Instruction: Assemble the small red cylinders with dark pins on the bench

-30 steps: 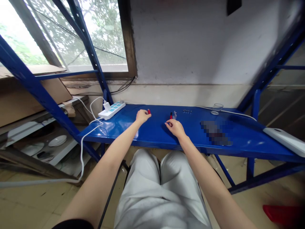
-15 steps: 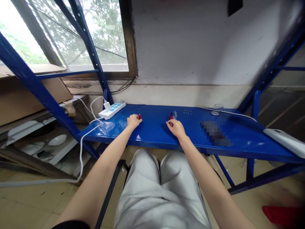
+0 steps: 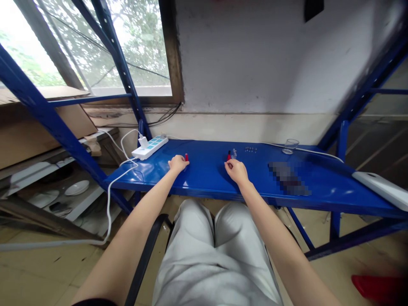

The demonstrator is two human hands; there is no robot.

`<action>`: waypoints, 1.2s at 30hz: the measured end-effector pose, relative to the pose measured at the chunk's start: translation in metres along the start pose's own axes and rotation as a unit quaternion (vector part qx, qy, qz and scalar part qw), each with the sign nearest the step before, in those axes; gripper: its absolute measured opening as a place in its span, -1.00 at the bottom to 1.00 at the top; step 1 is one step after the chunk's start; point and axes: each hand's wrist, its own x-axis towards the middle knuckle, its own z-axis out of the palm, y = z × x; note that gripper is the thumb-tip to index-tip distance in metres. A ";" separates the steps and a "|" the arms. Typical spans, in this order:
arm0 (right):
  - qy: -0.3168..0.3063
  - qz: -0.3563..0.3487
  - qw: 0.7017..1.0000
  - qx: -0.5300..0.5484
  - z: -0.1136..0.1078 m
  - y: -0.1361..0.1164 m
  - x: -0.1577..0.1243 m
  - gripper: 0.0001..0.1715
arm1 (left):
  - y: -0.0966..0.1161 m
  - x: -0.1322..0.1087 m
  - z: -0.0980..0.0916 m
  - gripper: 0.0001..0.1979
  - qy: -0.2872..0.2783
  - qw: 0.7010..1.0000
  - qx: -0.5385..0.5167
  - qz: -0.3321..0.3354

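The blue painted metal tabletop (image 3: 153, 174) carries, at its left, a long white plastic power strip (image 3: 149, 147). My left hand (image 3: 178, 162) is nearly closed, thumb and fingertips pinching the small red upright cylinder (image 3: 186, 157) on the tabletop, well apart from the other small pieces. I judge that cylinder light, stiff and rather smooth, liable to tip; best gripped low on its sides. Next, near the middle, stands a small red piece with a black top (image 3: 228, 155), just beyond my right hand (image 3: 235, 170). That hand is curled, fingertips drawn together; I cannot tell whether they meet or hold anything. Just beside the piece is a small clear, plastic-looking item (image 3: 234, 153), details indistinct. Farther right are a row of tiny pale pieces (image 3: 250, 149) and a clear round tumbler (image 3: 290, 146), probably fragile.
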 end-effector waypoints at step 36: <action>-0.015 0.248 0.965 -0.088 0.000 0.003 0.003 -0.75 | 0.125 -0.067 0.074 -0.47 0.033 0.933 0.003 0.358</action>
